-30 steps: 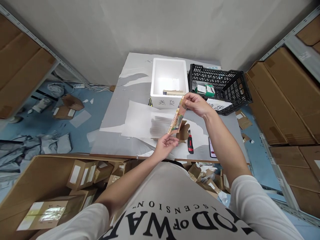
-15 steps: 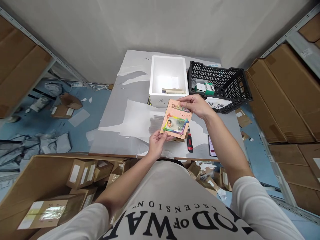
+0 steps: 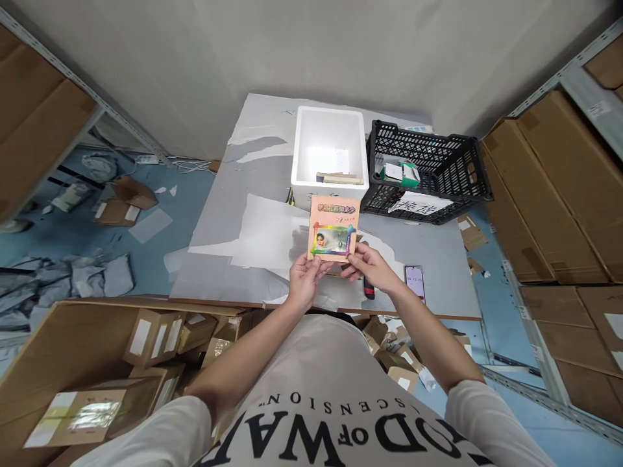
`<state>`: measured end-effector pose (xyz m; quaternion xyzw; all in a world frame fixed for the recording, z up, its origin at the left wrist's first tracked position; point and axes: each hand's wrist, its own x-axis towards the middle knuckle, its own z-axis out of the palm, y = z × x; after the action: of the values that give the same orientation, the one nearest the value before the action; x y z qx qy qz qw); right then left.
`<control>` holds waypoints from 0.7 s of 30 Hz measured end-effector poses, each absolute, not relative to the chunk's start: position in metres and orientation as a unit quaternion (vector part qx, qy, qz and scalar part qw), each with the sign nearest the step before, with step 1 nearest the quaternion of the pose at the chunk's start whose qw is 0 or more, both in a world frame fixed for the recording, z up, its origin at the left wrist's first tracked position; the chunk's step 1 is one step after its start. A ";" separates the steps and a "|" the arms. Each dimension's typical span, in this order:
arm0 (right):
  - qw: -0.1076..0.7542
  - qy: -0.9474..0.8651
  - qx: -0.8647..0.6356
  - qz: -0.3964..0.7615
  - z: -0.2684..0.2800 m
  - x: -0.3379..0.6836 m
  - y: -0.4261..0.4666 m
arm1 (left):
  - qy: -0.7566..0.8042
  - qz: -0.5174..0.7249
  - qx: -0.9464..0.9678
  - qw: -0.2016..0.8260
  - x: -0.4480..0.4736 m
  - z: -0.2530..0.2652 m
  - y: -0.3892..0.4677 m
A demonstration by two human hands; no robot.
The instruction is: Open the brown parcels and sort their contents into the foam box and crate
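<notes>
Against a plain grey wall [image 3: 311, 52] stands the table [image 3: 440, 256], grey-topped with a brown front edge and partly covered by torn white paper [image 3: 265, 227]. Above it, in front of the white box [image 3: 324, 133], a pink book [image 3: 334, 227] is held up, its cover facing the wearer. The left hand [image 3: 305, 277] grips its lower left corner, thumb on the cover; the right hand [image 3: 372, 266] grips the lower right corner the same way.

The white box sits toward the back of the table, some flat items [image 3: 341, 178] lying inside. Just to its right is a black crate [image 3: 428, 146] with a handwritten sign [image 3: 421, 203] on its front and green-and-white packs [image 3: 402, 173] within. A red-and-black cutter [image 3: 368, 290] lies near the front edge, partly hidden by the right hand, and a phone [image 3: 415, 283] with a lit screen lies farther right.

Around the table, the floor [image 3: 150, 256] is blue. On the left lie grey bags [image 3: 92, 279], an open box [image 3: 131, 191] and some cables [image 3: 192, 166]. A big carton [image 3: 53, 350] full of smaller boxes [image 3: 92, 410] fills the near left corner, and brown cartons [image 3: 559, 188] are stacked along the right side.
</notes>
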<state>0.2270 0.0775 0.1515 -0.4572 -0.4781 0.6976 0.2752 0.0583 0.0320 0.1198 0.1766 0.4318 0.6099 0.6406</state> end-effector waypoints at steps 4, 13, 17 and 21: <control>0.313 -0.470 -0.464 0.682 0.152 0.221 0.085 | 0.445 0.590 0.208 0.641 0.057 0.116 0.041; 0.416 -0.442 -0.486 0.629 0.154 0.216 0.216 | 0.677 0.601 0.373 0.205 -0.012 0.095 0.023; 0.438 -0.388 -0.519 0.624 0.148 0.208 0.283 | 0.789 0.519 0.244 0.219 -0.044 0.065 0.003; 0.444 -0.307 -0.577 0.613 0.137 0.202 0.321 | 0.735 0.548 0.126 0.378 -0.048 0.044 0.011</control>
<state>0.2016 0.3207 0.1369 -0.5770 -0.3075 0.6126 0.4441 -0.0482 0.0113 0.0443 0.1261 0.7352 0.5481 0.3784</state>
